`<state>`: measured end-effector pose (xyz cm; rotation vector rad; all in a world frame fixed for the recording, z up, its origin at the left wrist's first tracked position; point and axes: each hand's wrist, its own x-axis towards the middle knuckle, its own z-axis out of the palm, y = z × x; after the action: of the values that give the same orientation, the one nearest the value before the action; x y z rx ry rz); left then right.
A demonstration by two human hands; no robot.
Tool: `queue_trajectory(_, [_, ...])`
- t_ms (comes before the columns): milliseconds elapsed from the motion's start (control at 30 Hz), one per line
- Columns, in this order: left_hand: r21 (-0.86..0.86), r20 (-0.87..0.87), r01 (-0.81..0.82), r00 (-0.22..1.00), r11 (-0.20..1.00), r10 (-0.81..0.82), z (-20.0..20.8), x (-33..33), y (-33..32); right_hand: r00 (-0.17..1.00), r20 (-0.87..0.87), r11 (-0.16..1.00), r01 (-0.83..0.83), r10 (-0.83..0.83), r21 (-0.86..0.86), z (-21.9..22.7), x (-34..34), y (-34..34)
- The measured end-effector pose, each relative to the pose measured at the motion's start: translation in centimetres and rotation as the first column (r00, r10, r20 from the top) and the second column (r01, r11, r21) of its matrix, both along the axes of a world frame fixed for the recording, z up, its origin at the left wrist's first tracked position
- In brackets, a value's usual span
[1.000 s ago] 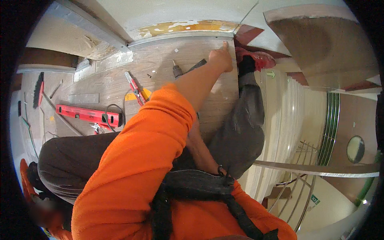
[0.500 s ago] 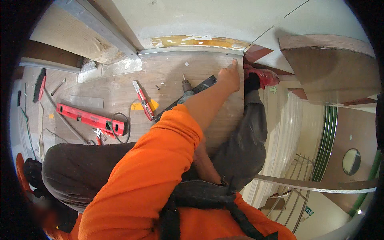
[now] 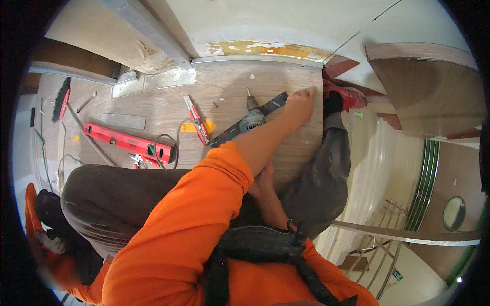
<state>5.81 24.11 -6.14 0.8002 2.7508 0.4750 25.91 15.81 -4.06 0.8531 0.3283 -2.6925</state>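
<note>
My left hand (image 3: 300, 106) reaches across to the right edge of the wood-look floor board, its fingers bent together and fingertips at that edge. Whether anything small is in them I cannot make out. Just left of it lies a dark straight bar (image 3: 276, 104), with a grey power drill (image 3: 252, 120) resting over it, bit toward the wall. My right hand (image 3: 263, 182) is low by my thighs, mostly covered by my left forearm, so its fingers are hidden. Left of the drill lie a red utility knife (image 3: 196, 120) and a yellow flat piece (image 3: 188, 127).
Farther left are a red spirit level (image 3: 126, 143), red-handled pliers (image 3: 138, 161), a metal plate (image 3: 124, 121) and a brush (image 3: 62, 99). A metal strip (image 3: 255, 61) runs along the wall base. My red shoe (image 3: 352, 98) is beyond the board's right edge. Orange and black clothing shows lower left.
My left hand has drawn back from the wall along the board's edge; its outstretched index finger is now bent. The view has shifted, so the tools appear farther right.
</note>
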Motion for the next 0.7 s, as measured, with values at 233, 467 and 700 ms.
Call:
queue_trajectory(233, [0.131,-0.310,0.046,0.951,0.990,-0.003,-0.4,3.1,-1.9,0.999,0.030,0.997,-0.029,0.032,-0.078,-0.5,0.3,0.3])
queue_trajectory(467, [0.090,-0.159,0.133,0.980,0.987,-0.118,1.0,4.1,-1.7,0.998,-0.057,0.995,0.016,-0.022,-0.101,-1.9,0.6,0.3])
queue_trajectory(700, [0.188,-0.187,0.055,0.982,0.981,-0.020,-0.9,3.9,-1.3,0.999,-0.035,0.993,0.010,-0.014,-0.118,-0.4,0.3,0.3])
